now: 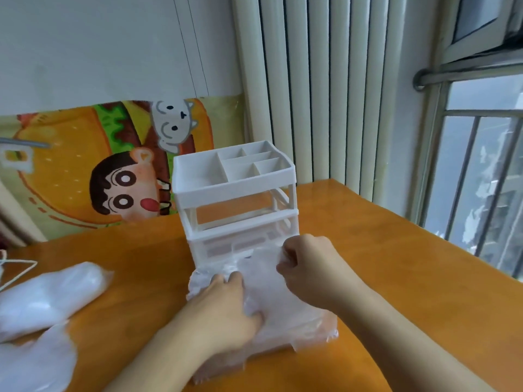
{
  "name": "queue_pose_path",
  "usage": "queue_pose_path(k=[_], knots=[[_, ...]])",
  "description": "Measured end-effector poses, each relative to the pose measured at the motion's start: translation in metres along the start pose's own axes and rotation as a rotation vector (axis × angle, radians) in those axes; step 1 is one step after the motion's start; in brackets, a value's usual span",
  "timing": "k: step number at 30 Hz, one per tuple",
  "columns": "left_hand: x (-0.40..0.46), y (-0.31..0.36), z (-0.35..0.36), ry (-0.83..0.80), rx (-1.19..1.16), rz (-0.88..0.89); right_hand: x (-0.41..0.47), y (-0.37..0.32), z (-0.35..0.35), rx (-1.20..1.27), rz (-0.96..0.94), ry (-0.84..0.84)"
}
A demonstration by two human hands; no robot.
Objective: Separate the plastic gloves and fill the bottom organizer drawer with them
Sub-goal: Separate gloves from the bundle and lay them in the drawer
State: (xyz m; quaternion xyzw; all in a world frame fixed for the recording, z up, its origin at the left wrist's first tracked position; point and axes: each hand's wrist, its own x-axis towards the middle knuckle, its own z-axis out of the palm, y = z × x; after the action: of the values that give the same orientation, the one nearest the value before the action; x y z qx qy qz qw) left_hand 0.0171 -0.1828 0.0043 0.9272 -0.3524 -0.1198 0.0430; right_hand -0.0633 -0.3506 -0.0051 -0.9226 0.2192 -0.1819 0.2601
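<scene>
Head view: left hand [223, 309] reaching forward, palm down, fingers straight, pressing the plastic gloves [260, 281] heaped in the pulled-out bottom organizer drawer [317, 331]. Right hand [307, 267] angled in from the right, fingers curled, pinching glove film at the heap's far end. White desk organizer [235, 182] mid-table, top tray compartments bare. Bagged glove packs [42, 304] near the wooden table's [396, 264] left edge.

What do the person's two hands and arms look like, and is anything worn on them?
Both the left hand and the right hand are bare: no gloves, rings, watch or bracelet are visible. Both forearms are bare too, with no sleeves in view.
</scene>
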Motion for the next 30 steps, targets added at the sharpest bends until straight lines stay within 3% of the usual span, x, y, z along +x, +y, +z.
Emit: queue_pose_path(k=[5, 9, 13, 15, 17, 19, 30], knots=[[0.012, 0.006, -0.002, -0.110, -0.030, -0.054, 0.000, -0.003, -0.002, -0.349, 0.054, 0.043], [0.014, 0.015, 0.000, -0.128, -0.034, -0.116, 0.000, -0.008, -0.001, -0.284, 0.130, 0.038], [0.023, 0.016, 0.013, -0.098, 0.016, -0.101, -0.016, -0.038, -0.011, -0.082, -0.090, 0.107], [0.018, 0.018, 0.011, -0.099, 0.026, -0.100, -0.025, -0.050, -0.004, -0.063, -0.085, -0.076], [0.015, 0.017, 0.010, -0.106, -0.006, -0.108, -0.026, -0.051, 0.007, -0.131, 0.037, -0.309], [0.015, 0.015, 0.011, -0.102, -0.091, -0.128, -0.020, -0.043, 0.011, -0.210, 0.110, -0.439], [0.019, 0.009, -0.012, -0.156, -0.329, -0.262, 0.002, -0.032, 0.005, -0.399, 0.081, -0.667]])
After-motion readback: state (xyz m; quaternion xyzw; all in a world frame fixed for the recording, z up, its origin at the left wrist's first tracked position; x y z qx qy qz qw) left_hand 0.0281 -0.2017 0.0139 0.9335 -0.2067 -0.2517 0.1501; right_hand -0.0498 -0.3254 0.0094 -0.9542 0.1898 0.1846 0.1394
